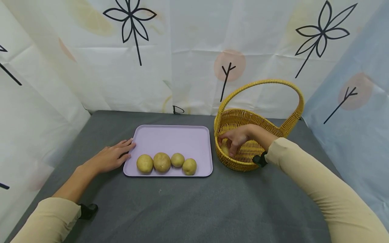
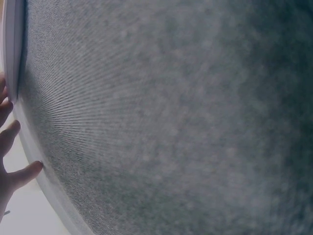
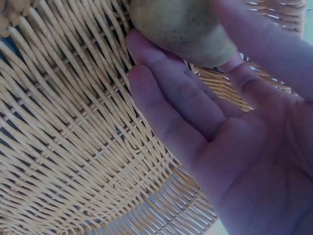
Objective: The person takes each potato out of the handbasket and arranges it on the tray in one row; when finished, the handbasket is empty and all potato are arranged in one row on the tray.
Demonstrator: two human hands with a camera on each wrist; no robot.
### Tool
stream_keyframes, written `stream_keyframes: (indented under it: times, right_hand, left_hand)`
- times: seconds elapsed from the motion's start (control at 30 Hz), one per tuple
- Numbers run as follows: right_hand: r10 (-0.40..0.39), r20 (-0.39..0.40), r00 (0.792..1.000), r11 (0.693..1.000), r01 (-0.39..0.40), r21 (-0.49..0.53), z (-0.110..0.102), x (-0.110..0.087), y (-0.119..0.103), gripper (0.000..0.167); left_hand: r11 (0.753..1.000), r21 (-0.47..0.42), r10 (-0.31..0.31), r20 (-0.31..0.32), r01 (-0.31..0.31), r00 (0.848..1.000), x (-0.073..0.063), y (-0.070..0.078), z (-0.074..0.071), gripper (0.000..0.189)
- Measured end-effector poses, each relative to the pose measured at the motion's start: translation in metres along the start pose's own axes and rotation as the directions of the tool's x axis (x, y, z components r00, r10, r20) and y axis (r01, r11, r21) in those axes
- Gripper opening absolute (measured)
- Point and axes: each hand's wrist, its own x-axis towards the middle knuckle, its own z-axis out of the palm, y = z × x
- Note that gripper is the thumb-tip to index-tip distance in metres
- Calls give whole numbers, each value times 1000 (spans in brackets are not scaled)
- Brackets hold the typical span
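Note:
My right hand reaches into the yellow wicker basket. Its fingers and thumb grip a potato, which sits by the basket's woven left wall and is partly covered by the hand in the head view. On the left, my left hand lies with extended fingers touching the left rim of the lilac tray. Several potatoes rest in a row along the tray's front side. The left wrist view catches only the fingers and a strip of the tray's edge.
A dark grey cloth covers the table. The basket's tall handle arches over its opening, behind my right forearm. White patterned curtains hang at the back and both sides. A dark strap sits at my right wrist.

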Motion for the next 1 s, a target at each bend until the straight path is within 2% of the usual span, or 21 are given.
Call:
stream_keyframes:
  times: [0.33, 0.5, 0.63, 0.8, 1.0]
  right_hand:
    - [-100, -35, 994, 993, 97, -69, 2, -4, 6, 44]
    - [-97, -79, 992, 995, 93, -46, 0, -12, 9, 49]
    - [-115, -114, 987, 992, 119, 30, 0, -19, 15, 52]
    - [-187, -162, 969, 972, 206, 110, 1, -29, 21, 53]
    - [-295, -222, 929, 942, 322, 97, 9, -37, 25, 55]
  left_hand:
    - [999, 21, 24, -14, -24, 1000, 0, 3, 0, 52]
    - [1000, 15, 14, -5, -14, 1000, 0, 3, -1, 53]
    - [1000, 12, 7, -1, -7, 1000, -1, 4, -1, 53]
    - [1000, 15, 11, -3, -11, 1000, 0, 5, -2, 53]
    - [1000, 19, 3, 9, -3, 1000, 0, 4, -2, 53]
